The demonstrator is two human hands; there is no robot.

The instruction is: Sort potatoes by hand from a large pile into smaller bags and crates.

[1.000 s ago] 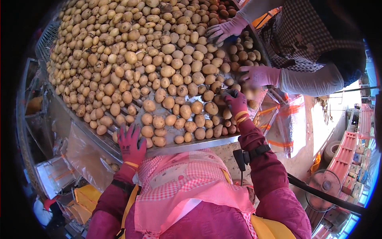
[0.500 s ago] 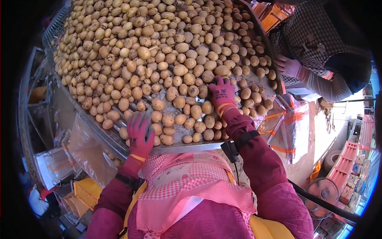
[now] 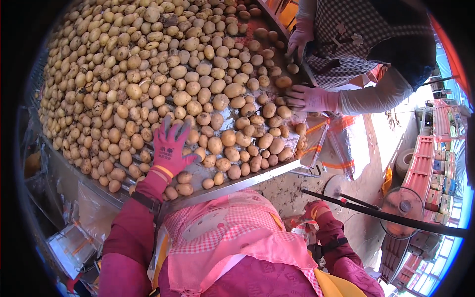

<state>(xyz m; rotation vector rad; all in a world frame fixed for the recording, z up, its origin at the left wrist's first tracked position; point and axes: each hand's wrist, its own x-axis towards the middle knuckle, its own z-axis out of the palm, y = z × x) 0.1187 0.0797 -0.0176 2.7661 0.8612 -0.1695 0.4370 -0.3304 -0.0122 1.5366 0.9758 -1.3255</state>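
Observation:
A great heap of potatoes (image 3: 133, 91) covers a metal sorting table (image 3: 237, 186). My left hand (image 3: 170, 144), in a pink glove with grey fingertips, rests among the potatoes near the table's front edge. Its fingers are spread and close round nothing. Down past the table edge, at the right of my pink checked apron (image 3: 222, 225), is my right hand (image 3: 316, 210). A pale, crumpled bit of something shows beside it. The fingers of that hand are too blurred and hidden to read.
Across the right corner, a co-worker's gloved hands (image 3: 311, 99) work over the table's edge. Clear plastic bags with orange stripes (image 3: 339, 143) hang there. Further right stand a fan (image 3: 403, 207) and a dark bar (image 3: 425, 226). A tyre (image 3: 404, 161) lies behind.
My right hand has left the potatoes and dropped below the table edge. My left hand has reached further into the heap. The co-worker now has both hands at the table; my view has shifted right.

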